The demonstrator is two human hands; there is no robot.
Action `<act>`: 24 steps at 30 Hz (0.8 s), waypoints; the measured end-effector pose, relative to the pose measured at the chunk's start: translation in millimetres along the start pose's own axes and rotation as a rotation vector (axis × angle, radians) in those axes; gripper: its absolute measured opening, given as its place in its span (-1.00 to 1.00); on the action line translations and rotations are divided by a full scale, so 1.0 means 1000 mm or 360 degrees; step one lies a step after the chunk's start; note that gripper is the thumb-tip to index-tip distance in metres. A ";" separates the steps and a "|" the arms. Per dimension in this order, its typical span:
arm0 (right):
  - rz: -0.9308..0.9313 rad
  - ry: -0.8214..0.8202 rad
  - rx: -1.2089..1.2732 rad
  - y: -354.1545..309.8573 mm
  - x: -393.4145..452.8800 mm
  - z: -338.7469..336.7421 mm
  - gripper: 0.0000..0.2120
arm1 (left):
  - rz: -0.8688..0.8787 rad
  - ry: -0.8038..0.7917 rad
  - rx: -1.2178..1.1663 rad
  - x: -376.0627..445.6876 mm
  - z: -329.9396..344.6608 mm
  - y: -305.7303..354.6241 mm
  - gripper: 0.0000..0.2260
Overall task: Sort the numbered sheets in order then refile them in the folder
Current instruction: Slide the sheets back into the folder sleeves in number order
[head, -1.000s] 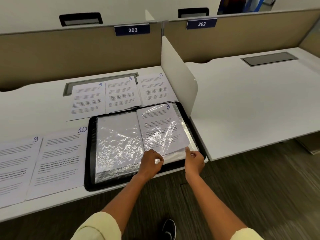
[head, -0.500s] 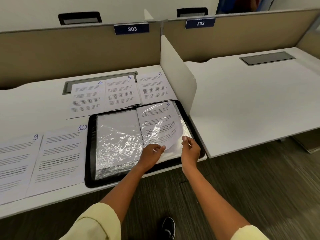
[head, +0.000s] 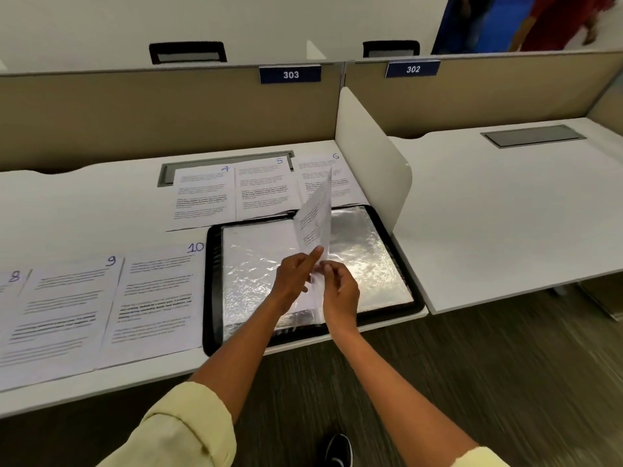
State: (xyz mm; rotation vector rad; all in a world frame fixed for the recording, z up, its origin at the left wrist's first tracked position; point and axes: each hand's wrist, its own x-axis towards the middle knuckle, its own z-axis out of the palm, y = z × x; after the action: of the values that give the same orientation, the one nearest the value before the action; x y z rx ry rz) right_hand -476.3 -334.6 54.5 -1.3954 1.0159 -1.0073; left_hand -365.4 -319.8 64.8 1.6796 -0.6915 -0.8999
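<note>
A black folder (head: 213, 284) lies open at the desk's front edge, its clear plastic sleeves shining. One sleeve with a printed sheet inside (head: 317, 219) stands almost upright over the folder's middle. My left hand (head: 295, 276) and my right hand (head: 338, 291) both pinch its lower edge. Loose numbered sheets lie around: sheet 4 (head: 202, 197), sheet 5 (head: 264, 188) and sheet 6 (head: 340, 182) behind the folder, sheet 10 (head: 155, 298), sheet 9 (head: 64, 305) and sheet 8 (head: 11, 281) to its left.
A white divider panel (head: 371, 156) rises just right of the folder, between desk 303 and desk 302 (head: 505, 203). Beige partition walls close the back. A grey cable hatch (head: 165, 171) sits behind sheet 4. My shoe (head: 338, 449) shows on the floor below.
The sleeve holding sheet 3 lay flat on the folder's right side; both hands have lifted it upright and swung it toward the left. The empty right-hand sleeve beneath now shows.
</note>
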 end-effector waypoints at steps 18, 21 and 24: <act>-0.0053 -0.0580 -0.0640 0.026 -0.069 0.082 -0.85 | -0.0341 0.0170 0.0202 -0.058 -0.140 -0.076 -0.89; -0.0008 -0.0541 -0.0842 0.037 -0.073 0.079 -0.79 | -0.0401 0.0259 0.0247 -0.070 -0.155 -0.094 -0.94; 0.0060 -0.0558 -0.1063 0.050 -0.071 0.070 -0.68 | -0.0453 0.0302 0.0282 -0.077 -0.164 -0.110 -0.88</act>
State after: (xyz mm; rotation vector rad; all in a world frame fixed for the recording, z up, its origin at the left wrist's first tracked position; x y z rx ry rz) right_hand -431.2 -249.4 -1.9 -1.9976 1.1524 -0.3660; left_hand -269.1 -141.5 2.2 2.0283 -0.4188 -0.8797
